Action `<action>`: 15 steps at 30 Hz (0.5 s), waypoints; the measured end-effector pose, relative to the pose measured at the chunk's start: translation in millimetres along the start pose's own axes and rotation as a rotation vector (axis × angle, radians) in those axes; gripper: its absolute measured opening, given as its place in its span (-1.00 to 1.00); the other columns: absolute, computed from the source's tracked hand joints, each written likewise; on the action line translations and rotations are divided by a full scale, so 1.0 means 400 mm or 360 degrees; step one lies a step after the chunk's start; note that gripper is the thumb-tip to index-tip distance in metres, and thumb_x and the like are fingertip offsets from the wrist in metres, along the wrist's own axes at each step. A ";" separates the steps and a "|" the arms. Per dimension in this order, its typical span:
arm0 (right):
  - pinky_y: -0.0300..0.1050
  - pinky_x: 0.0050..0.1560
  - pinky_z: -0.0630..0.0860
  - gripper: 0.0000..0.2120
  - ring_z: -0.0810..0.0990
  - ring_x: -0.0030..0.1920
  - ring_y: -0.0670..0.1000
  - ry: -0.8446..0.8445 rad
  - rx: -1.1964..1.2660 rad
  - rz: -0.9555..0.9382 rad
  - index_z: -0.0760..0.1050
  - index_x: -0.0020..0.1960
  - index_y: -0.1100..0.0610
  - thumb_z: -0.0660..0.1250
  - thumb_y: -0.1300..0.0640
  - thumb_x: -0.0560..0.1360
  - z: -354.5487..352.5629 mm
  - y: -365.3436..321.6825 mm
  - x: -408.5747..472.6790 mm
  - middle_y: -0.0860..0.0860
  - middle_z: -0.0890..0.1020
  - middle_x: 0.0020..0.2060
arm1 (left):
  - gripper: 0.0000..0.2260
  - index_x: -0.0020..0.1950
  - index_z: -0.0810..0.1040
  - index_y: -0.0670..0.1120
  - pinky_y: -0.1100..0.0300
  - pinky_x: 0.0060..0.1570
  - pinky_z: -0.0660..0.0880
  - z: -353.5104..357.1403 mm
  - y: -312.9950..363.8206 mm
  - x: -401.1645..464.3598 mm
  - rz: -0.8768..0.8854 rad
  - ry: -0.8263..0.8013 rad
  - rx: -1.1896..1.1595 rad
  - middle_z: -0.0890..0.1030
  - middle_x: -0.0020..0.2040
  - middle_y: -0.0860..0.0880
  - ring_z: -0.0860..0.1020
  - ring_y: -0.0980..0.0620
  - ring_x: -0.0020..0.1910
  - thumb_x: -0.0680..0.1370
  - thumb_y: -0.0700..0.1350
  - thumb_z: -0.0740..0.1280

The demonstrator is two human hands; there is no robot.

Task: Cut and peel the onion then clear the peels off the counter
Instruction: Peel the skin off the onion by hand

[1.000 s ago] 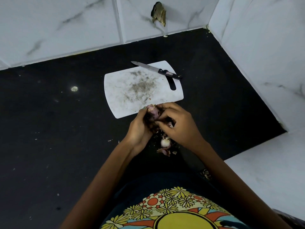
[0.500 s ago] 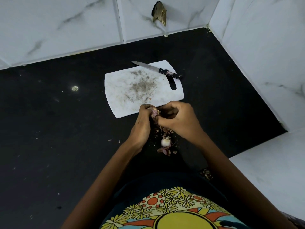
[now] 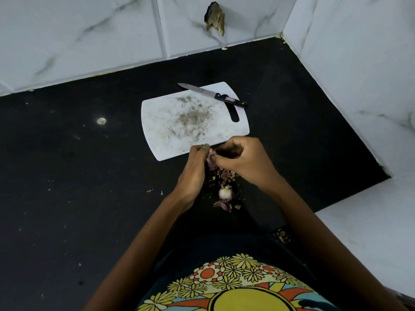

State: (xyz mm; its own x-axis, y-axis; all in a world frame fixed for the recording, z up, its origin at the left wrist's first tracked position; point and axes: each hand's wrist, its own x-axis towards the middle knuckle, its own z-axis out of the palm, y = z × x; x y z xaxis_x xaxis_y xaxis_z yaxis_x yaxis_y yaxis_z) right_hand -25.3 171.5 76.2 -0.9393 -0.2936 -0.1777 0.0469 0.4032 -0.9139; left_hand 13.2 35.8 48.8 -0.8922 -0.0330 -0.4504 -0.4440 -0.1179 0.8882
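Two bare hands meet just below the centre of the frame, over a black counter (image 3: 67, 176). The left hand (image 3: 194, 171) curls its fingers around a small purple-skinned onion (image 3: 210, 161), gripping it from the left side. The right hand (image 3: 244, 161) comes in from the right with its fingers bent tightly, pinching at the onion's skin where the two hands touch. Most of the onion is hidden between the hands, so only a pale purple sliver shows.

Directly beneath the hands, toward the bottom of the frame, lies a loose heap of papery onion peels (image 3: 225, 175) on the counter. Just below that heap sits a small peeled white piece of onion (image 3: 225, 193), and below it one more purple scrap of peel (image 3: 223, 205).

Above the hands, in the middle of the frame, a white plastic cutting board (image 3: 170, 122) lies flat on the counter — its surface is stained grey-brown in the centre, and its near edge is partly covered by the hands. A knife (image 3: 213, 95) with a black handle rests across the board's upper right corner, blade pointing to the upper left.

White marble-patterned wall tiles (image 3: 78, 37) fill the top and right of the frame. At the bottom — the person's shirt (image 3: 242, 288) with a yellow and orange flower print.
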 end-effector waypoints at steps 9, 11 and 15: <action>-0.24 -0.30 0.59 -0.95 0.62 -0.34 -0.02 -0.0100 0.0250 0.0146 0.62 -0.16 0.28 0.41 0.38 0.40 -0.018 0.000 0.016 0.12 0.67 -0.30 | -0.58 0.00 0.51 -0.10 -0.29 0.31 0.32 0.003 0.002 -0.005 -0.0076 -0.0091 -0.0079 0.53 0.13 -0.30 0.49 -0.28 0.20 0.49 0.24 0.15; -0.19 -0.28 0.62 -0.95 0.64 -0.31 0.04 -0.0064 0.0223 0.0179 0.61 -0.15 0.28 0.41 0.37 0.41 -0.021 0.012 0.018 0.15 0.67 -0.26 | -0.65 -0.05 0.52 -0.13 -0.09 0.23 0.45 0.007 0.018 -0.015 -0.0078 -0.0038 -0.0212 0.62 0.00 -0.25 0.58 -0.19 0.06 0.58 0.13 0.14; -0.07 -0.24 0.66 -0.97 0.69 -0.26 0.10 0.0072 -0.0050 0.0212 0.61 -0.14 0.23 0.38 0.30 0.46 -0.028 0.040 0.020 0.15 0.68 -0.24 | -0.68 -0.14 0.49 -0.12 0.26 -0.26 0.52 0.006 0.001 -0.005 -0.0161 -0.0121 -0.0526 0.62 -0.31 -0.03 0.56 0.09 -0.35 0.65 0.00 0.07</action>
State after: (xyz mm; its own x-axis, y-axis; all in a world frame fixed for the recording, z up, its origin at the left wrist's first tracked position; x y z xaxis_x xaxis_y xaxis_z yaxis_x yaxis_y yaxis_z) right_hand -36.1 185.4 64.4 -0.9399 -0.1965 -0.2792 0.1621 0.4628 -0.8715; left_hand 14.5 38.3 50.3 -0.8541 0.0679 -0.5157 -0.4911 -0.4318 0.7566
